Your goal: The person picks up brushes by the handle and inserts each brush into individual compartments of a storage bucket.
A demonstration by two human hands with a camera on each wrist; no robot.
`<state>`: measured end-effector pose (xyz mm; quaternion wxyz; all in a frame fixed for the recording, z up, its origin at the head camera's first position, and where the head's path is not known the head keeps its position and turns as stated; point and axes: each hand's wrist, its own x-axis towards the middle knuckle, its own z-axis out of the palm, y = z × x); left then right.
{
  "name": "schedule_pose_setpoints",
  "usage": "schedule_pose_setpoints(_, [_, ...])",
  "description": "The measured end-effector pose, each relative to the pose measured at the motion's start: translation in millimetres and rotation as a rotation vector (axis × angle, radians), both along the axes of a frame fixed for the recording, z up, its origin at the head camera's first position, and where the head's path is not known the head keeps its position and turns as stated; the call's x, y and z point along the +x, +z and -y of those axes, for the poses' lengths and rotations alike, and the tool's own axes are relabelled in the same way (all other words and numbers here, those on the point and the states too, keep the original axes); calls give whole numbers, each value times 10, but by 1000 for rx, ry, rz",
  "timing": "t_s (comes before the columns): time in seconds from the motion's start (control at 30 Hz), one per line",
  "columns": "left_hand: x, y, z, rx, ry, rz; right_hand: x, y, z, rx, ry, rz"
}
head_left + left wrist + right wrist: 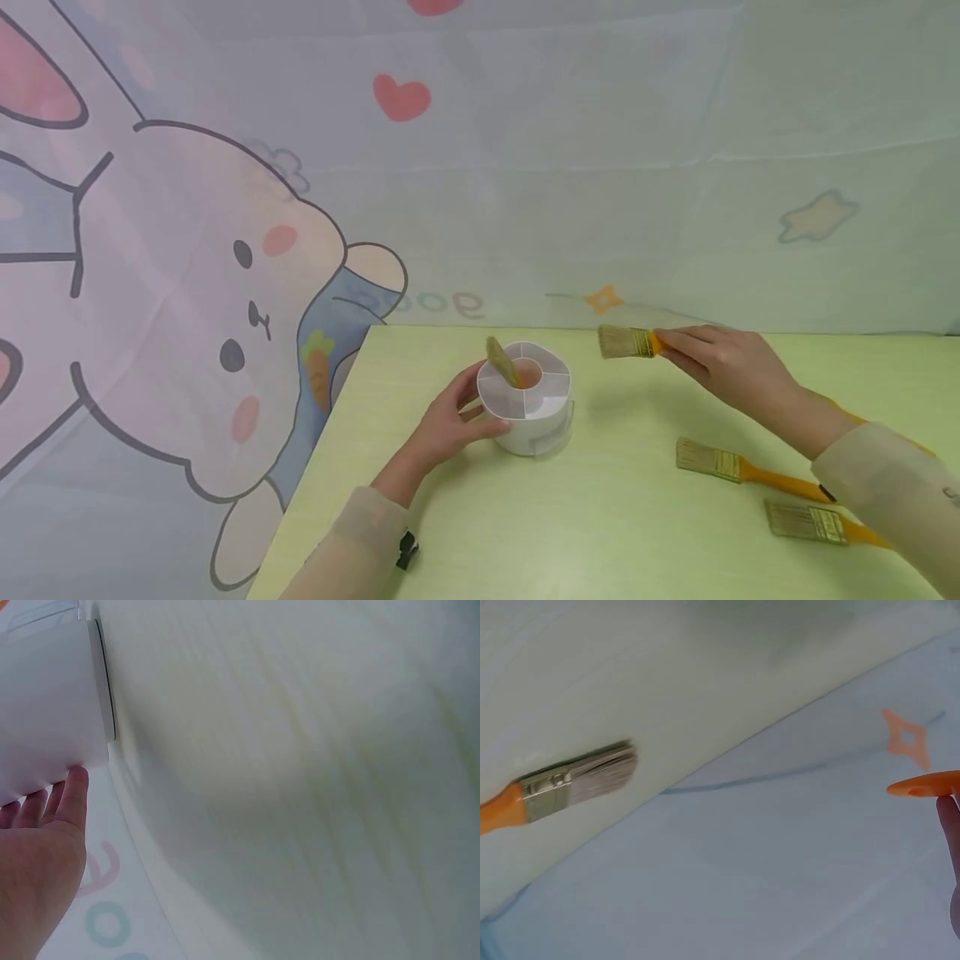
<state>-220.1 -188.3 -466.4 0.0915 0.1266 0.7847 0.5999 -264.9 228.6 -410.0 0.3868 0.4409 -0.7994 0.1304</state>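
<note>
My left hand (453, 421) holds a white round caddy (534, 437) from its left side, thumb in front and fingers behind. The caddy's top is divided into compartments around a central hole, where one paintbrush (501, 358) leans, bristles up. In the left wrist view, fingertips press the caddy's smooth wall (52, 712). To the right, raised above the table, my right hand (738, 367) pinches another paintbrush (626, 342) by its orange handle, bristles pointing left toward the caddy. The right wrist view shows the tapered handle end (922, 784) at its right edge.
Two paintbrushes with orange handles, one nearer the middle (708, 460) and one lower (806, 522), lie on the pale green table (600, 533). An orange strip (911, 444) shows behind the right forearm. A printed cloth (570, 208) hangs along the table's back edge.
</note>
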Motion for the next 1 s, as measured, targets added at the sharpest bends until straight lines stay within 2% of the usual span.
schedule_pose_setpoints(0.2, [14, -10, 14, 8, -7, 0, 80, 98, 273, -160, 52, 94])
schedule_pose_setpoints(0.47, [16, -13, 23, 17, -19, -4, 293, 179, 566, -329, 56, 425])
schedule_pose_setpoints(0.63, [11, -15, 27, 16, -27, -7, 410, 236, 756, -424, 38, 561])
schedule_pose_setpoints(0.77, [8, -19, 35, 5, -20, -1, 461, 269, 905, -507, 85, 664])
schedule_pose_setpoints(0.87, [5, -30, 43, 5, -19, -1, 483, 275, 1007, -540, 117, 718])
schedule_pose_setpoints(1.0, [5, -34, 45, 14, -26, -3, 493, 270, 1125, -537, 152, 714])
